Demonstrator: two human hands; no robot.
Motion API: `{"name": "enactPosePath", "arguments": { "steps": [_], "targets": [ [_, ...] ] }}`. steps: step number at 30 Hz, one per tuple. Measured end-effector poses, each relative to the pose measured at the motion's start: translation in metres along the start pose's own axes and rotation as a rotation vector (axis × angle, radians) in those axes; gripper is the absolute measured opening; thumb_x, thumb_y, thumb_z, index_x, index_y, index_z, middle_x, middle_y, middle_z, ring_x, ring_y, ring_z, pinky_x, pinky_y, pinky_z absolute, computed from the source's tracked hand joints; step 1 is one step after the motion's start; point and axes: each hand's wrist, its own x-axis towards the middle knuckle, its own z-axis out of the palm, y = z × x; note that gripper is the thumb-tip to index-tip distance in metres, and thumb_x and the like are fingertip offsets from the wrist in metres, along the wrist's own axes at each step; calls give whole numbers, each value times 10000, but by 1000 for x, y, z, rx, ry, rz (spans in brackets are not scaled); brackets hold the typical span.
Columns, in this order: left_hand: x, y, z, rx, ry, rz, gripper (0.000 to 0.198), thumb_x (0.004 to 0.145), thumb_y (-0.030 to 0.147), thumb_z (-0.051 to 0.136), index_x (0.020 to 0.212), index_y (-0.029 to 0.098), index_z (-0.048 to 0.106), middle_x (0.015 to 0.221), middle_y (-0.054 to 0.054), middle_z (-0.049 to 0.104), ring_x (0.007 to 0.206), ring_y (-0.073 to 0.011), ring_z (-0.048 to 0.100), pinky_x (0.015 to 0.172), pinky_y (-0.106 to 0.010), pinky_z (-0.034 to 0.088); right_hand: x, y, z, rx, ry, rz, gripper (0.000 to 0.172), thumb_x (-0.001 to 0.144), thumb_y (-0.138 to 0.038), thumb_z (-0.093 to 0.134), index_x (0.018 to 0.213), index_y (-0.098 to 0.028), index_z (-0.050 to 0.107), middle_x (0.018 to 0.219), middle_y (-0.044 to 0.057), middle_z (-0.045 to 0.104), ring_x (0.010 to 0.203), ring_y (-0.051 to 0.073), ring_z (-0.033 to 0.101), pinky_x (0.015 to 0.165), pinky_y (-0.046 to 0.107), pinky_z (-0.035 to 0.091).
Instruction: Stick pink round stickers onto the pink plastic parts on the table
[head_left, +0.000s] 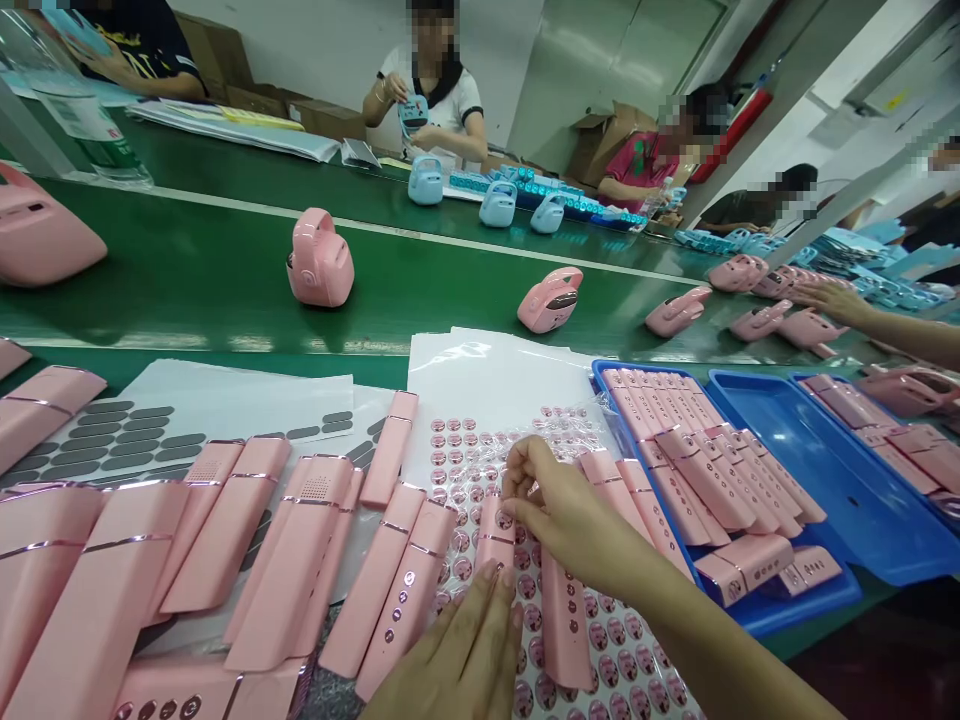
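Right hand (555, 500) has thumb and fingertip close together at a round sticker (504, 519) on a pink case's (495, 548) upper end, whether pinching is unclear; left hand (459, 650) covers the lower end, its grip impossible to tell; the case lies over a sticker sheet (502, 420), left of a blue tray (832, 606)

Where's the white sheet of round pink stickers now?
In the head view, the sheet lies at lower centre-right, beneath the left hand and right hand, left of the blue plastic tray.
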Motion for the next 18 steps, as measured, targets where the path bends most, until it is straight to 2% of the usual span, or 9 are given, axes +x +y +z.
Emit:
{"name": "enactPosePath", "arguments": {
  "steps": [2,5,8,12,14,18],
  "targets": [
    [0,-1,-2,-13,-3,1,296,898,170,402,1131,95,568,1210,-114,590,1103,-229,546,892,-282,457,3,-2,-2,-25,16,17,128,819,-142,474,873,-239,411,800,-23,535,668,138,518,578,277,409],
    [0,-2,-4,-32,-28,27,299,901,192,418,1147,99,560,1220,-118,583,1116,-221,538,889,-270,459,8,-4,-6,-21,-74,55,168,772,-166,546,844,-235,411,753,-37,530,645,133,527,548,260,405],
    [-1,-3,-4,-21,-68,40,316,902,189,393,1162,100,547,1245,-105,567,1131,-221,527,868,-255,479,17,-7,-9,-56,-141,50,216,719,-127,581,815,-236,420,763,-36,550,642,135,547,518,247,398],
    [-1,-5,-3,-8,-68,57,333,908,170,345,1167,97,541,1239,-95,572,1119,-230,536,858,-264,491,29,-15,-13,-79,-231,19,235,671,-47,578,759,-224,451,727,-36,591,513,115,544,442,233,373],
    [-1,-4,-2,-10,-49,54,318,910,174,362,1158,107,550,1231,-98,578,1107,-217,546,857,-257,484,30,-19,-15,-100,-210,-13,219,697,-28,539,771,-222,469,739,-19,609,572,134,564,474,243,386],
    [0,1,-3,-10,-29,-44,289,912,141,384,1131,139,573,1212,-65,596,1120,-185,533,887,-245,453,15,-17,-12,-86,-46,-53,262,804,-72,468,995,-251,456,853,6,637,744,168,577,578,275,415]
  ]
}}
